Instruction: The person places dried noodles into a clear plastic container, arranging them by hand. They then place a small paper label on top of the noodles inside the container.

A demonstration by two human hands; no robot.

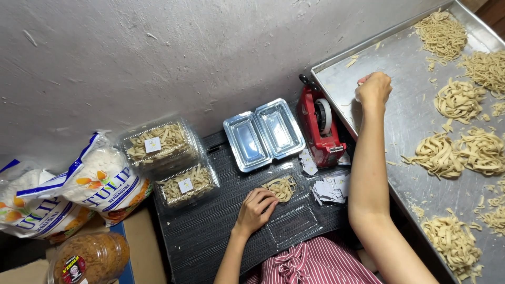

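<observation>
The large flat steel tray (405, 110) lies at the right, with pale nests of raw ribbon noodles (457, 100) spread over it. The black ribbed table top (210, 231) carries the smaller things: two filled clear plastic boxes with paper labels (168, 158), an open empty clear box (263, 134), a red tape dispenser (321, 126) and a pile of small paper labels (330, 188).

The step in hand seems to be filling: the left hand (256, 209) rests with bent fingers on a small noodle nest (280, 188) inside an open clear clamshell box (289, 210). The right hand (374, 88) reaches onto the tray, loosely closed around something small and pinkish (I cannot tell what it is).

The next move probably calls for a careful grip, because the nests break easily.

The box walls are hard to see, and the tray is cut off at the right.
</observation>
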